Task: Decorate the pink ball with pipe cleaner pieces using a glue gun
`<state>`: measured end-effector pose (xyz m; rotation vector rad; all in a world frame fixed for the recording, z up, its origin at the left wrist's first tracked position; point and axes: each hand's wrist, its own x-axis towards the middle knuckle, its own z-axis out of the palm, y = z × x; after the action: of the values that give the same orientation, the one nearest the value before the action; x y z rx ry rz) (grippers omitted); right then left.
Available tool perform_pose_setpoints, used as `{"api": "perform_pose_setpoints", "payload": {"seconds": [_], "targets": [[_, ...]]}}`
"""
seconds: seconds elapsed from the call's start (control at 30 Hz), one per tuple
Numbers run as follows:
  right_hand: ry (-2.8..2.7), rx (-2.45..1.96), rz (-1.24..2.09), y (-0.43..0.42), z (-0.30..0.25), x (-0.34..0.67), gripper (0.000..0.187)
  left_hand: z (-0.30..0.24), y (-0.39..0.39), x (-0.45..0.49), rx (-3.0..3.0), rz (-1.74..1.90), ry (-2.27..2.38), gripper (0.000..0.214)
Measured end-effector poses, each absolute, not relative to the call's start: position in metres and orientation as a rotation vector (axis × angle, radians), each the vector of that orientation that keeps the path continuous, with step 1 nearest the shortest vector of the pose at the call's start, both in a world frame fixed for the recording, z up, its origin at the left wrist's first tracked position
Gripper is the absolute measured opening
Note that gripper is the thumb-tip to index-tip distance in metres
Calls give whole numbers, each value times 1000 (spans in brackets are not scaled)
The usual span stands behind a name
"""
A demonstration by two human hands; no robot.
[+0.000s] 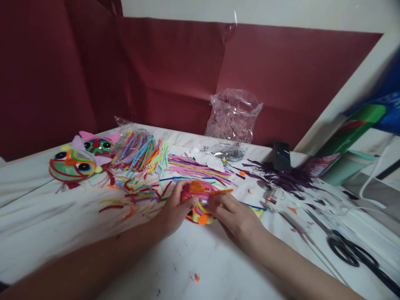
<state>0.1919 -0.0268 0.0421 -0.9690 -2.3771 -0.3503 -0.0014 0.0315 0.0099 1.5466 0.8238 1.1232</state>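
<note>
Holding a bright pink-and-orange craft piece [202, 208] by its left side, the left hand [173, 210] had its thumb and fingers wrapped over the edge, above the middle of the worktop [175, 260]. The right hand [236, 214] kept a narrow grip, its bent fingers against the right side; whether they pinched the piece or the orange fuzzy strip [222, 191] just above them, I could not tell. Farther left sat a green-mouthed face [73, 166], with a pink-eared face [99, 145] behind it. Loose colored strips [200, 166] spread beyond the hands, and a clear plastic bag [234, 118] leaned at the far side before a dark red sheet [175, 66]. To the right, a phone [281, 156] rested by dark purple shreds [293, 181]; nearer lay scissors [333, 236], their handles toward the near right.
</note>
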Motion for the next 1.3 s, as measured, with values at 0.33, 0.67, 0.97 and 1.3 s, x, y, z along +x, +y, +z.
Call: {"api": "perform_pose_setpoints", "payload": {"seconds": [0.33, 0.67, 0.97, 1.3], "targets": [[-2324, -919, -457, -29, 37, 190, 28, 10, 32, 2, 1526, 1126, 777, 39], [-2273, -902, -411, -25, 33, 188, 22, 10, 34, 1, 1500, 1149, 750, 39], [-2419, -919, -456, -27, 37, 188, 26, 11, 38, -1, 1484, 1101, 799, 45], [-2405, -849, -433, -23, 36, 189, 29, 15, 35, 1, 1494, 1103, 897, 62]]}}
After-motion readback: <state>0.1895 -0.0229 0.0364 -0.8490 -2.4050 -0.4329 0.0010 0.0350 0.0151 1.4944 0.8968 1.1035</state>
